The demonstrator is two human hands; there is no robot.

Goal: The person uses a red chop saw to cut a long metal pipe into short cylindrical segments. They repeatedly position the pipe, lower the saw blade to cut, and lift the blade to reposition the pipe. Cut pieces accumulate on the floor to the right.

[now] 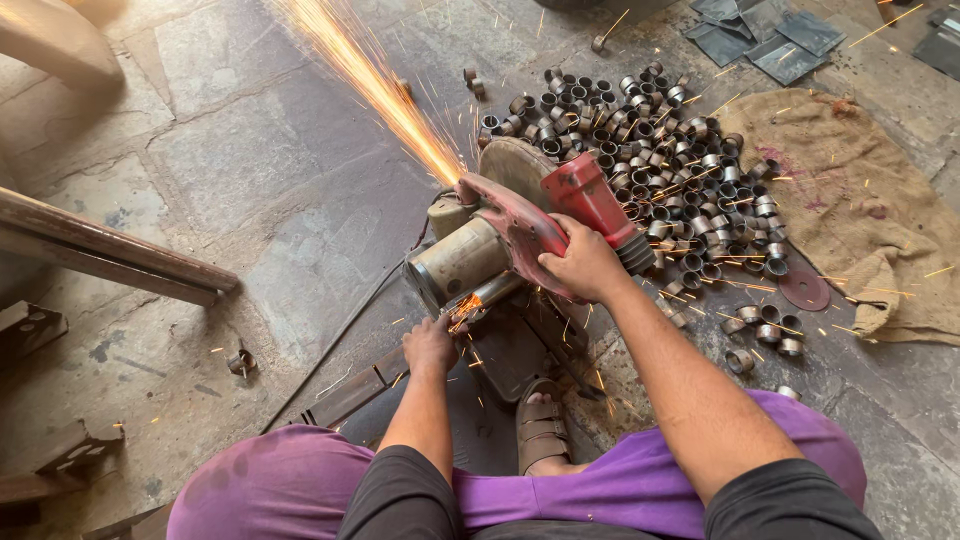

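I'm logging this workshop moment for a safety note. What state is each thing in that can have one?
Red metal chop saw: running, throwing sparks.
Right hand: closed on the saw's red handle.
Left hand: gripping the workpiece beside the blade, sparks right at it; workpiece itself hidden.
Short cut steel rings: heaped loose on the stone floor.
Brown burlap sack: spread flat, crumpled at one edge.

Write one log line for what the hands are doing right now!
right hand grips red chop saw | left hand steadies metal at blade | sparks fly | cut rings piled
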